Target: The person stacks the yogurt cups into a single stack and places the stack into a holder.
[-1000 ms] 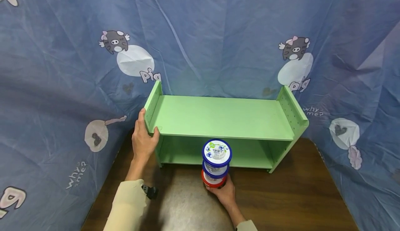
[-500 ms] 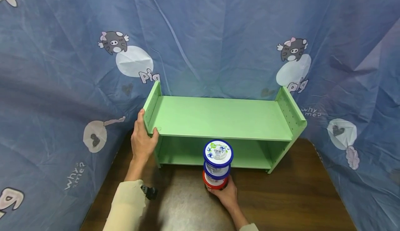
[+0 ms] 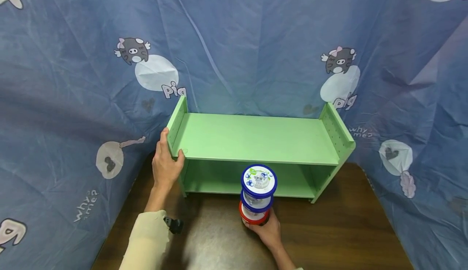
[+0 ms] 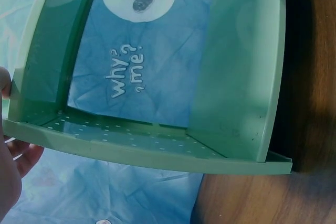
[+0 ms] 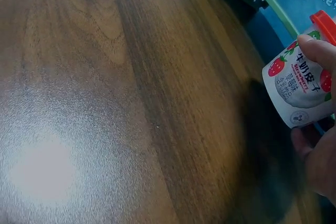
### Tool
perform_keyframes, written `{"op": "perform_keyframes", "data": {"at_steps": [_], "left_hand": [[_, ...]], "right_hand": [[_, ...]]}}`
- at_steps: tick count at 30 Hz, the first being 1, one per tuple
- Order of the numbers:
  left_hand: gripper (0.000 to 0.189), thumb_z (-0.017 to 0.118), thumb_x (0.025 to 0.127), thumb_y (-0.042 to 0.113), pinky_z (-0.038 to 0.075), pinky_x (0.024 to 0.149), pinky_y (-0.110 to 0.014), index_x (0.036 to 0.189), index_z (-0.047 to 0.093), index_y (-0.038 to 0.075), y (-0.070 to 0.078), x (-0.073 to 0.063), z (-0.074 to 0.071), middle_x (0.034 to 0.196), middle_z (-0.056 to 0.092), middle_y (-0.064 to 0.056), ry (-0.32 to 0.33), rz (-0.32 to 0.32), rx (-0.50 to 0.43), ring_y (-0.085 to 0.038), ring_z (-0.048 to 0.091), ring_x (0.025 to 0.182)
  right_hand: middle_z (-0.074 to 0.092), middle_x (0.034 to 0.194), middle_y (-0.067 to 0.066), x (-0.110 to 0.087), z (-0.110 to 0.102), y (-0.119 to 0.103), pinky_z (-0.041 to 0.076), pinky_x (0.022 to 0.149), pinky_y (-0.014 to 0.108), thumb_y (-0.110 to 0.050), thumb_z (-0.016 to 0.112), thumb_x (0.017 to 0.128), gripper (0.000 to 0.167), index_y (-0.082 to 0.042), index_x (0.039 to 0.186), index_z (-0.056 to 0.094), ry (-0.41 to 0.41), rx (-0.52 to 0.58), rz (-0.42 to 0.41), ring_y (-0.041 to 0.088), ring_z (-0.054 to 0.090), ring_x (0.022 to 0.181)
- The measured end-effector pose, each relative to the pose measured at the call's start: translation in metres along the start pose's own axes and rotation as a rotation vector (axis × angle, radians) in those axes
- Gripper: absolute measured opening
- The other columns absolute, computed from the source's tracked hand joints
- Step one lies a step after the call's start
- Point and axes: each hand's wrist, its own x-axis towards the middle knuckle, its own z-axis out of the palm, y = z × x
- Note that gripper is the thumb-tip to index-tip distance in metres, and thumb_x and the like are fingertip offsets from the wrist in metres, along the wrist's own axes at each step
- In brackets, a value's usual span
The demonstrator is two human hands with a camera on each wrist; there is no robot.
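My right hand (image 3: 268,230) grips the lowest tub of an upright stack of three. That bottom one is a white tub with a red lid and strawberry print (image 5: 296,80); thumb and fingers lie on either side of it in the right wrist view. Above it are a blue-lidded middle tub (image 3: 256,202) and a top tub with a blue rim and blueberry print (image 3: 258,180). The stack is held in front of a light green two-tier shelf (image 3: 252,136). My left hand (image 3: 166,168) holds the shelf's left side panel (image 4: 105,150), thumb at the front corner.
The shelf stands on a dark brown wooden table (image 3: 329,229), close to a blue cartoon-pig cloth (image 3: 226,50) hung behind and at the sides. Raised end panels (image 3: 338,134) bound the top tier, and its board overhangs the lower tier (image 3: 215,176).
The stack of tubs has shifted slightly right and towards me in my right hand. My left hand stays on the shelf panel. The head view has moved a little.
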Motion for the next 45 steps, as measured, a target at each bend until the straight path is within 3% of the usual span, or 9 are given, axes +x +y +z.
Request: {"op": "perform_keyframes", "data": {"at_steps": [27,45], "left_hand": [[0.077,0.069,0.083,0.009,0.05,0.069,-0.061,0.152,0.034,0.015,0.001,0.0,-0.001,0.126,0.06,-0.028,-0.007,-0.006,0.008,-0.051,0.062,0.085],[0.078,0.069,0.083,0.007,0.05,0.068,-0.06,0.152,0.034,0.015,-0.001,0.001,0.0,0.123,0.06,-0.029,-0.008,-0.012,0.01,-0.05,0.062,0.083]], "right_hand": [[0.071,0.119,0.018,-0.007,-0.031,-0.016,0.051,0.098,0.052,-0.031,0.098,0.053,0.091,-0.004,0.13,0.056,0.002,-0.028,-0.053,0.036,0.067,0.114],[0.071,0.119,0.019,-0.001,-0.063,-0.056,0.052,0.097,0.049,-0.027,0.096,0.058,0.086,-0.002,0.13,0.056,-0.011,-0.007,-0.097,0.035,0.067,0.113]]}}
